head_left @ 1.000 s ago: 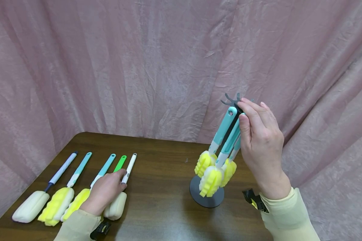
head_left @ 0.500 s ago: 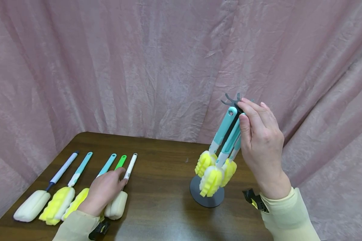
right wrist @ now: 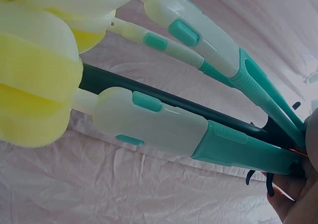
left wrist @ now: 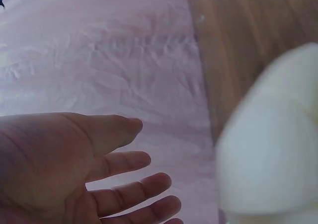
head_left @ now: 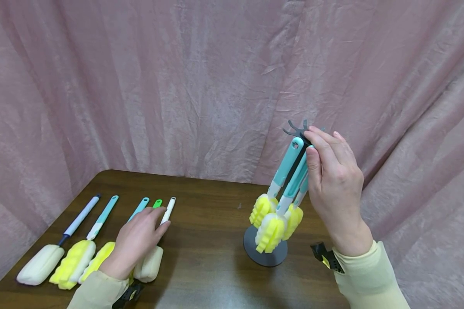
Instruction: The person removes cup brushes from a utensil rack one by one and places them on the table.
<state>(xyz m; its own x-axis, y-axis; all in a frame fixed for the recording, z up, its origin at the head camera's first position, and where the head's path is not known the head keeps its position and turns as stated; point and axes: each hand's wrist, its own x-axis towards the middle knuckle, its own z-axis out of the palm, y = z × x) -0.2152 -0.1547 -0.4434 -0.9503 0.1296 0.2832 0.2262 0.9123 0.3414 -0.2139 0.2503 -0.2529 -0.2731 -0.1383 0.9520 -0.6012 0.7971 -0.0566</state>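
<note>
- Sponge brush with white handle (head_left: pixel 168 210): lies on the bench (head_left: pixel 209 240) at lower left of the head view, last on the right in a row of five brushes, its pale sponge head (head_left: pixel 150 263) toward the lower edge of the frame.
- Change noted: a second ago the left hand (head_left: pixel 135 240) lay low with a fingertip against this white handle; now the hand has risen and its fingers are spread and straight, holding nothing. The left wrist view confirms an open palm (left wrist: pixel 54 159) with the blurred pale sponge close at right.
- Reading of that change: the hand appears to be opening over the handles of the white and green brush (head_left: pixel 157 203), short of any grip; no brush has been displaced.
- Orientation: the long axis runs from lower left to upper right of the frame, handle tip pointing up toward the pink curtain (head_left: pixel 178 86), roughly parallel with its neighbours.
- Right hand (head_left: pixel 334 180): unchanged, right of centre, fingers (head_left: pixel 321 143) curled about the top of a teal-handled brush (head_left: pixel 294 180) at the hooks of the dark stand (head_left: pixel 264 253).
- Stand: three yellow-headed brushes hang there, heads down, just above the round base.
</note>
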